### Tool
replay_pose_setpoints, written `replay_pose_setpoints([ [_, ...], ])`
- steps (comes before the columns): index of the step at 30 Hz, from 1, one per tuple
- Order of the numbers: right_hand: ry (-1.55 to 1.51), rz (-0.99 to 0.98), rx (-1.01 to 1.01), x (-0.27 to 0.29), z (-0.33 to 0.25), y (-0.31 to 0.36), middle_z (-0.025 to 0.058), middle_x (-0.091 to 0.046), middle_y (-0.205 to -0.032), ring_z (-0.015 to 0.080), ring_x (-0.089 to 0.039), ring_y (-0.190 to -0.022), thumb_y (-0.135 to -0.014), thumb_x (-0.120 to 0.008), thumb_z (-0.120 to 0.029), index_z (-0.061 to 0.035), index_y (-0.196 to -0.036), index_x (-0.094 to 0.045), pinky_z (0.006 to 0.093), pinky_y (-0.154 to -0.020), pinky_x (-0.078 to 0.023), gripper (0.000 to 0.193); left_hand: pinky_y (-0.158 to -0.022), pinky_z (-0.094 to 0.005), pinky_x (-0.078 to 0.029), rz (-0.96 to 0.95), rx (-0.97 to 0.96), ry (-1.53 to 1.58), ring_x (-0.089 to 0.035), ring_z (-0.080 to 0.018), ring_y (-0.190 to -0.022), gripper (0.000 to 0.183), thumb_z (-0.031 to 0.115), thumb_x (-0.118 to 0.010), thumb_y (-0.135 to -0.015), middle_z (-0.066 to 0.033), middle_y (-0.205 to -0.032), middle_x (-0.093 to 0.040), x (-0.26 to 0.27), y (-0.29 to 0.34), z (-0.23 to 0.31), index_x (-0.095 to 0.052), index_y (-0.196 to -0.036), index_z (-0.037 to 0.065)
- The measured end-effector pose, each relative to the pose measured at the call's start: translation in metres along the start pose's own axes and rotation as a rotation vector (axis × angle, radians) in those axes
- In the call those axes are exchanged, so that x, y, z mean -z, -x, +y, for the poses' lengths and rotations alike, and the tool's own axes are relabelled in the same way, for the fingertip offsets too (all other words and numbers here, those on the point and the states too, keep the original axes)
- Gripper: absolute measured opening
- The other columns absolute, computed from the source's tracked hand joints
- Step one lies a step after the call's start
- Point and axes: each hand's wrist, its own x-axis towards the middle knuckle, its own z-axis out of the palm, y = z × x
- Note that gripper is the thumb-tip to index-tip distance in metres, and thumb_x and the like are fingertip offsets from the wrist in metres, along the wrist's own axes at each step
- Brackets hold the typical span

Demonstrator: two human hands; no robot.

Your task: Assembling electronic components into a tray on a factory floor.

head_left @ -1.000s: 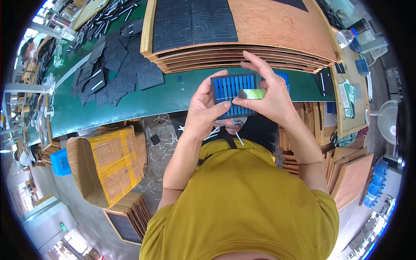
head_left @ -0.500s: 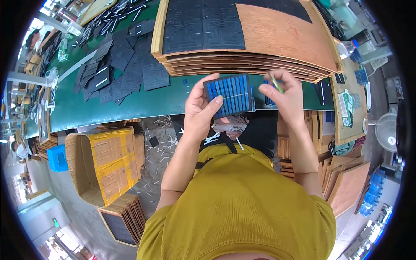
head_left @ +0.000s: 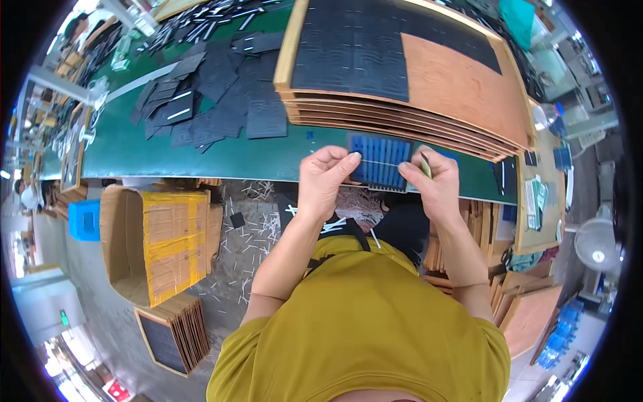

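Note:
Between my two hands is a small solar panel (head_left: 382, 153), a dark square plate with rows of blue strips and a thin pale line across its middle. My left hand (head_left: 321, 179) pinches its left edge, thumb on the face. The thumb of my right hand (head_left: 439, 186) presses the right edge, fingers curled. A slim pointed green tool (head_left: 426, 167) stands in the right hand's fingers; its exact kind is too small to tell. The panel is raised over the near edge of the green table (head_left: 221, 159).
Beyond my hands, stacked wooden trays (head_left: 408, 137) hold black square sheets (head_left: 351, 53). A loose heap of black squares (head_left: 221, 87) covers the table's left part. Below stand a taped cardboard box (head_left: 175, 248) and a blue bin (head_left: 84, 220). White strips litter the floor.
My right hand has moved onto the panel's right edge, keeping the green tool. The panel has shifted right and slightly down. The whole view has swung a little, so the trays appear farther right.

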Motion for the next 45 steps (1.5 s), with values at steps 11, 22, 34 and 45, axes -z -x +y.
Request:
replay_pose_setpoints([
  [11,-0.211,-0.824,-0.662,0.025,-0.011,-0.024,0.0141,-0.063,-0.103,0.0144,-0.060,-0.089,-0.056,-0.080,-0.047,0.0021,-0.105,-0.054,0.0214,-0.075,-0.045,0.074,-0.065,-0.0249,-0.050,-0.679,-0.185,-0.678,-0.063,-0.0122,-0.073,0.023,0.007,-0.076,-0.068,-0.0074,-0.081,-0.067,0.022,-0.008,0.046,-0.065,-0.086,-0.002],
  [22,0.822,-0.248,0.287,0.117,-0.044,-0.164,0.0129,-0.047,-0.132,0.0238,-0.045,-0.119,-0.066,-0.075,-0.014,-0.0074,-0.117,-0.054,0.0371,-0.093,-0.040,0.056,-0.104,-0.0419,-0.030,-0.241,-0.613,-1.731,-0.041,-0.0351,-0.122,0.063,0.021,-0.077,-0.062,-0.0175,-0.127,-0.050,0.131,-0.077,0.100,-0.054,-0.118,0.006],
  [34,0.844,-0.402,0.175,0.122,-0.038,-0.197,0.0126,-0.050,-0.128,0.0278,-0.043,-0.121,-0.069,-0.073,-0.023,-0.0083,-0.117,-0.055,0.0360,-0.102,-0.033,0.054,-0.063,-0.0352,-0.049,-0.072,-0.862,-1.507,-0.063,-0.0290,-0.070,0.014,0.006,-0.063,-0.074,-0.0157,-0.077,-0.065,0.145,-0.057,0.096,-0.066,-0.087,0.001],
  [45,0.821,-0.351,0.307,0.124,-0.019,-0.205,0.0057,-0.055,-0.123,0.0170,-0.051,-0.108,-0.066,-0.077,-0.017,-0.0070,-0.118,-0.055,0.0304,-0.082,-0.042,0.058,-0.042,-0.0251,-0.051,0.197,-0.426,-0.394,-0.057,-0.0154,-0.055,0.017,0.010,-0.043,-0.094,-0.0134,-0.085,-0.057,0.080,-0.010,0.051,-0.039,-0.106,-0.001],
])
